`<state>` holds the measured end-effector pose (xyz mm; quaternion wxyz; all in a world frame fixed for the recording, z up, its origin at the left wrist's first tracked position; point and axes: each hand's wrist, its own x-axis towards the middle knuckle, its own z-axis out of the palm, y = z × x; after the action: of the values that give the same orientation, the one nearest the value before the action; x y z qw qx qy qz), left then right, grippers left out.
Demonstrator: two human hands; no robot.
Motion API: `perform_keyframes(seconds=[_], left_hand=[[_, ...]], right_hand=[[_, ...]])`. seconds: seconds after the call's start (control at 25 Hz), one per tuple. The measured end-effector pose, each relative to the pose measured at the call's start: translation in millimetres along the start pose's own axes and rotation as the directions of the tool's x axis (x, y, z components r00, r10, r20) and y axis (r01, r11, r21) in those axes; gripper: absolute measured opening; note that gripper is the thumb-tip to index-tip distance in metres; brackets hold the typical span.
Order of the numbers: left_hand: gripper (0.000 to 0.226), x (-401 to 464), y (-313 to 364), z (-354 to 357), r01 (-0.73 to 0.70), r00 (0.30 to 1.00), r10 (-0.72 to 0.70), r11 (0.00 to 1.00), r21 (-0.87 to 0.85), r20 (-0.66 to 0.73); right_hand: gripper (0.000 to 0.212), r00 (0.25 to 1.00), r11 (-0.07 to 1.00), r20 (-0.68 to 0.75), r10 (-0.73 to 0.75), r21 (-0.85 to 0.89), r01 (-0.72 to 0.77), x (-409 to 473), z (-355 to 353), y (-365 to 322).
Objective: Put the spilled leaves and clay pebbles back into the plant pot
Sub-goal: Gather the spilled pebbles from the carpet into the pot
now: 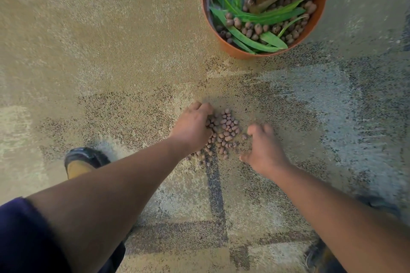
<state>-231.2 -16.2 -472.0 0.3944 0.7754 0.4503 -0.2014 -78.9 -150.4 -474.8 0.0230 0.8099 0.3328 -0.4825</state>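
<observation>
Dark sleeve, perhaps navy; black-yellow shoe

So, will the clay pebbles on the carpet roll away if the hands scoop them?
Probably some: the clay pebbles are small, rounded and loose. The carpet looks rough and may slow them. Left hand and right hand flank them, likely helping.
</observation>
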Motion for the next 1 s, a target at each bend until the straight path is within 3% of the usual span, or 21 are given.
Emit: perform_keyframes(seconds=[0.12,0.24,0.44,0.52,0.76,1.0], left_hand=[[0.036,0,1,3,-0.001,1.0,0.001,1.0,-0.005,-0.01],[0.028,-1,-1,6,0.022,0.999,-0.024,0.999,-0.033,-0.037],[0.032,-6,1,12,0.062,0.994,-0.072,0.991,-0.119,-0.084],[0.035,-9,3,14,0.059,0.993,-0.071,0.99,-0.13,-0.091],[0.027,-9,10,15,0.048,0.994,-0.057,0.993,-0.105,-0.089],[0.022,-5,10,11,-0.004,0.999,0.001,0.998,-0.065,-0.048]], right_hand=[[0.036,0.999,0.995,-0.051,-0.007,-0.098,0.002,-2,8,2],[0.016,0.994,0.999,-0.1,-0.034,-0.041,0.03,-5,11,6],[0.017,0.981,0.977,-0.193,-0.019,0.203,0.059,3,14,-5],[0.034,0.987,0.976,-0.162,-0.01,0.213,0.045,5,17,-12],[0.026,0.979,0.995,-0.189,-0.074,0.047,0.084,11,17,-19],[0.037,0.975,0.987,-0.179,-0.129,-0.116,0.109,11,11,-18]])
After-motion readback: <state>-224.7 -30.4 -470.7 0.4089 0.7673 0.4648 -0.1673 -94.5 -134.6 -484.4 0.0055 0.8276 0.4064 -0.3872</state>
